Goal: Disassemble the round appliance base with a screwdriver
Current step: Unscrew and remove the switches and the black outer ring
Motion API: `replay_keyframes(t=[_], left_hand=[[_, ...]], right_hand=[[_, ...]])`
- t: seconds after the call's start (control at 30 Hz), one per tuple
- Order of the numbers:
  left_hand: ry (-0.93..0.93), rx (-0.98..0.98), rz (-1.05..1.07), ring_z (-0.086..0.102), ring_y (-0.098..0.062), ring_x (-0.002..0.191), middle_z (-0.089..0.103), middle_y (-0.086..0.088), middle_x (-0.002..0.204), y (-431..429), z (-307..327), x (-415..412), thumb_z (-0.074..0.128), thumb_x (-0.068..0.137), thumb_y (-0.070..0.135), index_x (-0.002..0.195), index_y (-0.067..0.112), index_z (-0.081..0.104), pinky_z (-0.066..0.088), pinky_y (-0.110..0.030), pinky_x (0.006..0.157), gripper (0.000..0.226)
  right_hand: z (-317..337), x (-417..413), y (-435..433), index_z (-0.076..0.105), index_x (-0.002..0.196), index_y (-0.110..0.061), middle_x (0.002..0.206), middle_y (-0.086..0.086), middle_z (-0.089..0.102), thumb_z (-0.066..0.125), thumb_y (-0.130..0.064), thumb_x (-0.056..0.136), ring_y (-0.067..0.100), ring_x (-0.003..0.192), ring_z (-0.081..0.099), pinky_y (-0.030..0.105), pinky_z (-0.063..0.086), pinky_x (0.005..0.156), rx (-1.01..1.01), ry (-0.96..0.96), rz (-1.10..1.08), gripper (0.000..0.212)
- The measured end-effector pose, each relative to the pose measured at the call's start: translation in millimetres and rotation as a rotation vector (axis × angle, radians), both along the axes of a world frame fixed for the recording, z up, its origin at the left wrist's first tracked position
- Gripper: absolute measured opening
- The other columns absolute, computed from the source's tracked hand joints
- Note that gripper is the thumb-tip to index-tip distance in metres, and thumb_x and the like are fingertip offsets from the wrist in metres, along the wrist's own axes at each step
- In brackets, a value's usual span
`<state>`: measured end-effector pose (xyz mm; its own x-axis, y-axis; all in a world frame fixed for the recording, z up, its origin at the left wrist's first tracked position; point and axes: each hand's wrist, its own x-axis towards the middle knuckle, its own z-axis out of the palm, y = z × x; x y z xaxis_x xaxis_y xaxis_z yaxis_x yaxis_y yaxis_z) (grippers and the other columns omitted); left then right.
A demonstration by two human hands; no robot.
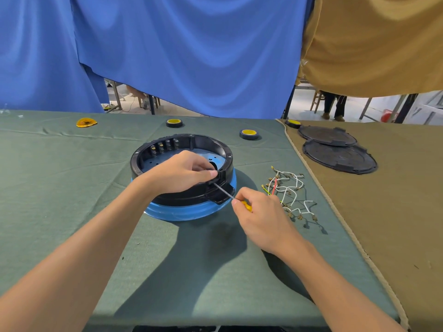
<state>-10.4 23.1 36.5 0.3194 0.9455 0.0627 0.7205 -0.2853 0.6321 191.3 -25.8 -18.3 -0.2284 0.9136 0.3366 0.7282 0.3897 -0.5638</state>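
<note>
The round appliance base (pixel 167 207), a black ring on a blue lower shell, lies open side up on the green cloth in the middle of the table. My left hand (pixel 182 173) grips the ring's near right rim, thumb pressed on its outer edge. My right hand (pixel 259 216) holds a screwdriver (pixel 226 193) by its yellow handle, mostly hidden in the fist. The thin metal shaft slants up and left, its tip at the black tab on the ring's side, just below my left thumb.
A tangle of loose white, red and green wires (pixel 291 192) lies right of the base. Two black round covers (pixel 339 156) rest on the tan cloth at right. Tape rolls (pixel 249 134) and a yellow piece (pixel 86 122) sit along the far edge, under hanging cloths.
</note>
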Motion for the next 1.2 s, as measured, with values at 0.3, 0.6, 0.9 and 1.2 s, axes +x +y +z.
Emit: replay_keyframes(t=[0.3,0.6,0.9,1.2], left_hand=[[-0.001,-0.009,-0.004,0.065,-0.006,0.1,0.072,0.008,0.105,-1.2,2.1,0.7,0.057,0.096,0.035,0.116,0.02,0.067,0.047,-0.038,0.101,0.028],[-0.025,-0.011,-0.004,0.064,0.001,0.098,0.072,0.013,0.103,0.0,0.5,-0.7,0.059,0.093,0.04,0.117,0.022,0.067,0.047,-0.034,0.1,0.031],[-0.041,0.002,-0.007,0.065,-0.014,0.088,0.072,0.004,0.098,-0.5,-0.8,-1.6,0.073,0.085,0.029,0.123,0.021,0.062,0.049,-0.036,0.094,0.041],[-0.04,0.036,-0.077,0.062,-0.033,0.09,0.071,-0.009,0.092,-2.7,0.9,-2.2,0.068,0.088,0.033,0.098,0.016,0.07,0.047,-0.053,0.091,0.019]], right_hand=[[-11.6,-19.1,-4.3,0.036,0.086,-0.019,0.075,0.01,0.061,0.032,-0.036,0.1,0.037,0.075,0.053,0.04,0.033,0.059,0.072,-0.089,-0.053,0.022],[-17.0,-19.9,-3.4,0.034,0.088,-0.024,0.079,0.01,0.064,0.03,-0.039,0.101,0.038,0.076,0.057,0.04,0.035,0.058,0.104,-0.064,-0.064,0.02],[4.8,-9.3,14.9,0.052,0.074,-0.013,0.049,-0.003,0.037,0.052,-0.023,0.095,0.016,0.042,0.031,0.023,0.023,0.043,-0.448,0.531,0.088,0.023],[-2.6,-11.1,20.4,0.053,0.07,-0.018,0.045,-0.008,0.037,0.052,-0.029,0.094,0.009,0.036,0.024,0.021,0.019,0.04,-0.479,0.594,0.086,0.026]])
